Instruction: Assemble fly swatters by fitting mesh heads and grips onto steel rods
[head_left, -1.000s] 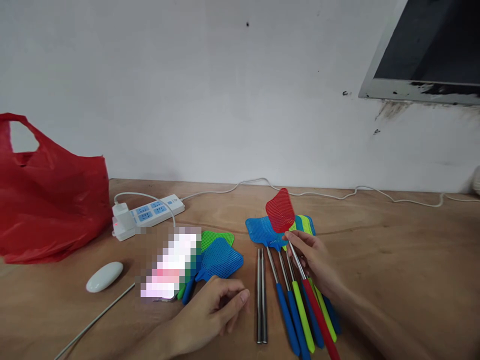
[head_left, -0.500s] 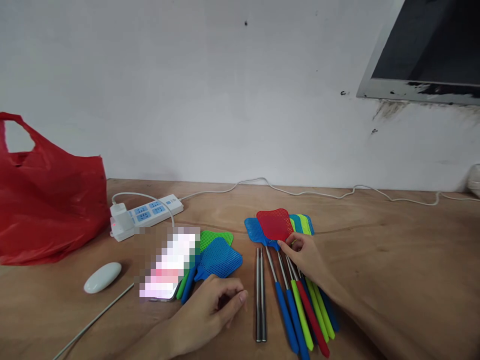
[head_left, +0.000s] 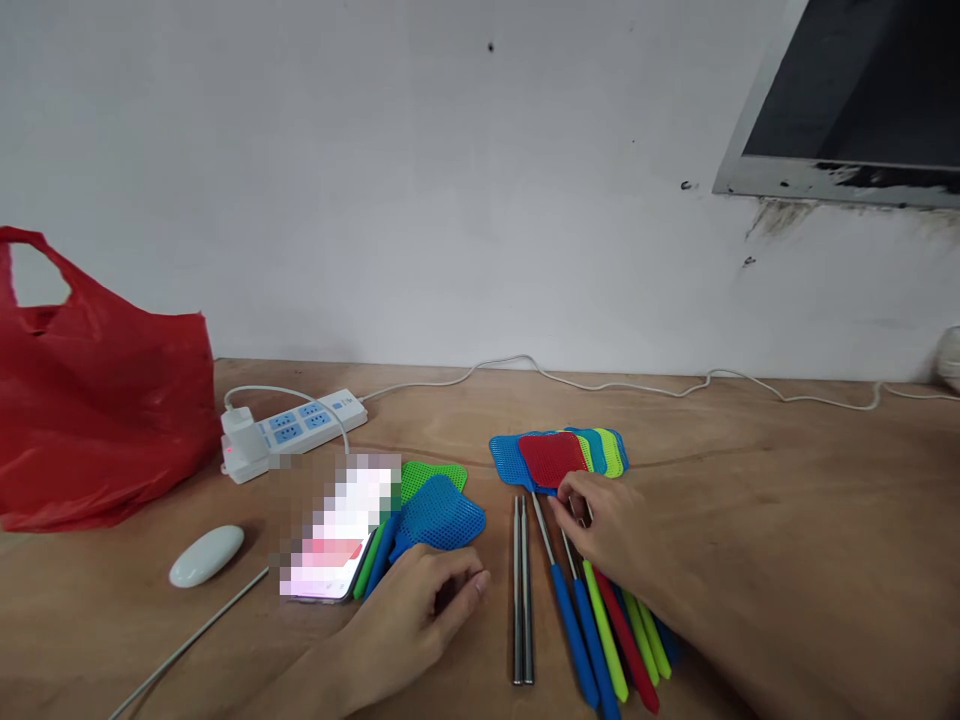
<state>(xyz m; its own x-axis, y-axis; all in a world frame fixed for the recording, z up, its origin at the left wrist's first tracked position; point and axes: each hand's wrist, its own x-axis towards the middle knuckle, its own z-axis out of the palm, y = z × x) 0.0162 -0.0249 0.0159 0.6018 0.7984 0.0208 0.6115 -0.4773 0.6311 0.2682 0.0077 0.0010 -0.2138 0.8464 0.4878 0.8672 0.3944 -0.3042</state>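
My right hand (head_left: 600,520) is curled over the necks of a fanned row of fly swatters, thumb and index at the neck of the red fly swatter (head_left: 553,460). That one lies on a blue fly swatter (head_left: 508,460), with several blue and yellow-green ones beside it. My fingers partly hide the metal shafts. Closed loosely, my left hand (head_left: 420,615) rests on the table with nothing visible in it. Just beyond it lie another blue fly swatter (head_left: 442,515) and a green one (head_left: 431,478). Two metal rods (head_left: 523,600) lie side by side between my hands.
A phone (head_left: 341,530) with a blurred, lit screen lies left of my left hand. Farther left are a white oval object (head_left: 206,557), a power strip (head_left: 300,425) with a plugged-in charger, and a red plastic bag (head_left: 105,400). A white cable (head_left: 622,386) runs along the wall.
The red swatter's head has come down flatter onto the others. My right hand has shifted slightly down and turned more over the shafts. My left hand has barely moved.
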